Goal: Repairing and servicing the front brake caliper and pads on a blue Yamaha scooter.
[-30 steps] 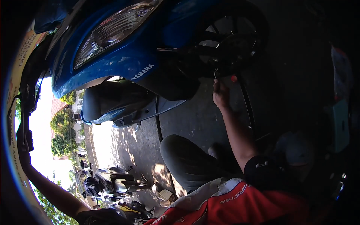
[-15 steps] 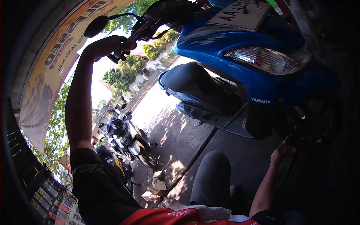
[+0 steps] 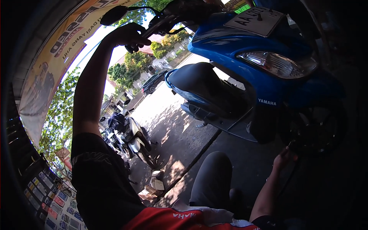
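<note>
Scooter (image 3: 249, 82): glossy blue, clear headlight (image 3: 278, 64). Left hand (image 3: 129, 36), 11 o'clock, wraps handlebar (image 3: 165, 23). Right hand (image 3: 283, 158), 4 o'clock, by shadowed wheel (image 3: 321, 134); can't tell grip. Pavement (image 3: 172, 140) at 7 o'clock.

Left sleeve (image 3: 101, 168): black cloth, loose, ending near the elbow, with a grey outlined marking across it
Left forearm (image 3: 89, 88): bare from the sleeve's hem to the wrist
Left hand (image 3: 129, 35): bare, mostly in shadow
Shirt front (image 3: 153, 220): bright red, with white lettering
Shirt panel (image 3: 209, 215): pale grey to white, set beside the red, with thin dark edging
Right sleeve (image 3: 268, 221): black, only a small part in view
Right forearm (image 3: 263, 197): bare below the sleeve
Right hand (image 3: 281, 159): bare, dim in the shade
Trouser leg (image 3: 212, 176): plain grey cloth, smooth and rounded at the knee
</note>
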### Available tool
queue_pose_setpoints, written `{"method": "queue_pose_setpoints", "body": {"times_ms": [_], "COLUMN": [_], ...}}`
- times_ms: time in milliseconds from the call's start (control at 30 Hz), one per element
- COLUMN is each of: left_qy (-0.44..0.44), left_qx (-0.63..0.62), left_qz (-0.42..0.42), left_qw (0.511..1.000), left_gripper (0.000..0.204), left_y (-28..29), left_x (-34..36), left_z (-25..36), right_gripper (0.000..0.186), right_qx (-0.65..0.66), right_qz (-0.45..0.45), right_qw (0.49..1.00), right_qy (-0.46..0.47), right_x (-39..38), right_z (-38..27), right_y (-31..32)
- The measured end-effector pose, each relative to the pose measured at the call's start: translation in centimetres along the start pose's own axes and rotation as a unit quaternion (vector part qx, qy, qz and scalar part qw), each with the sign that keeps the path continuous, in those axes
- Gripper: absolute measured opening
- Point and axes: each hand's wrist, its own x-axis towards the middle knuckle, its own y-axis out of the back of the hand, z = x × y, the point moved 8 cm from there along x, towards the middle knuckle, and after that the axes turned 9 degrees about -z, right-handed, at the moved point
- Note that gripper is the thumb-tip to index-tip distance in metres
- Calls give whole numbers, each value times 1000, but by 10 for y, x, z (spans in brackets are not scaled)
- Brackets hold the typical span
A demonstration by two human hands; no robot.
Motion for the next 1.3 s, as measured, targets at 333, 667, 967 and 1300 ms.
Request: {"method": "queue_pose_setpoints", "body": {"times_ms": [333,667,967,1300], "left_qy": [5,-25,-23,-40], "left_qx": [-4,-64,-39,-141], "left_qz": [-79,-77,-92,-96], "left_qw": [997,995,995,985], "left_gripper": [47,35,44,45], "left_y": [-1,0,-1,-9], "left_x": [-4,3,-2,-14], "left_z": [-1,-10,-6,-3], "right_gripper": [45,45,41,42], "right_qx": [8,-61,-47,-61], "right_qz": [-5,-10,-3,-3], "right_qw": [1000,998,999,998], "right_qy": [-6,9,7,28], "right_x": [-3,1,-2,-4], "right_z": [-8,3,-3,-18], "right_y": [2,0,3,7]}}
